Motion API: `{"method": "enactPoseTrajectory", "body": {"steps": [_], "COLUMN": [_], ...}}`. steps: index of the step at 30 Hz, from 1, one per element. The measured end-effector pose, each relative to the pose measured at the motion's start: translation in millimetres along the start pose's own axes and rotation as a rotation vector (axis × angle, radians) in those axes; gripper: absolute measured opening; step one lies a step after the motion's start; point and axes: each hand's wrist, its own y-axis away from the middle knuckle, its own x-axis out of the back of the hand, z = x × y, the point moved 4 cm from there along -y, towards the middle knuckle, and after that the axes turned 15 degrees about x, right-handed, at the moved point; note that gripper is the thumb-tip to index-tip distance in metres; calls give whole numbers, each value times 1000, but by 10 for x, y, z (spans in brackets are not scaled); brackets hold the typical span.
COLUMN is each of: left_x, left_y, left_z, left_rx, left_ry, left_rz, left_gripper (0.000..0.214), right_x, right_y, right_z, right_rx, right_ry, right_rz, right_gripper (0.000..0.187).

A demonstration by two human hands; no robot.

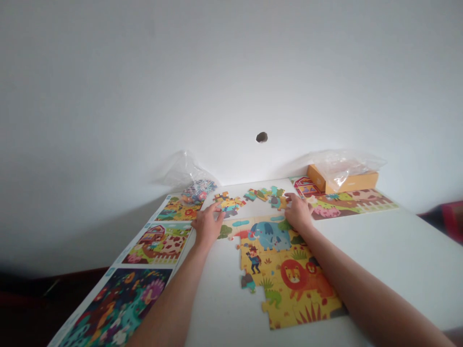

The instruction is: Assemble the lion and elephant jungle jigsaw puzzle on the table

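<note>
A partly joined animal jigsaw [285,274] with an elephant and a lion lies on the white table [390,255]. Several loose puzzle pieces [253,196] are scattered beyond it near the wall. My left hand [207,225] reaches to the left cluster of loose pieces, its fingers stretched and touching a piece. My right hand [298,212] rests at the puzzle's top right edge, fingertips on a loose piece by the far pieces. Neither hand has lifted anything that I can see.
Three picture sheets [159,243] lie in a row along the table's left edge. A finished farm puzzle [347,202] sits at the back right, with an orange box [343,182] under a clear plastic bag. Another clear bag with pieces [193,185] stands at the back left.
</note>
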Motion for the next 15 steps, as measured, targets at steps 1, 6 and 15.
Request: {"method": "enactPoseTrajectory", "body": {"steps": [1,6,15], "left_x": [7,75,43], "left_y": [1,11,274], "left_z": [1,45,325], "left_rx": [0,-72,-509], "left_ry": [0,77,236], "left_rz": [10,94,-150], "left_gripper": [35,32,53], "right_x": [-12,-43,53], "right_y": [-9,-67,-4], "right_z": [12,-23,-454], "right_rx": [3,84,379], "right_ry": [-24,-363,-714], "right_rz": [5,54,-31], "right_gripper": [52,42,26]}}
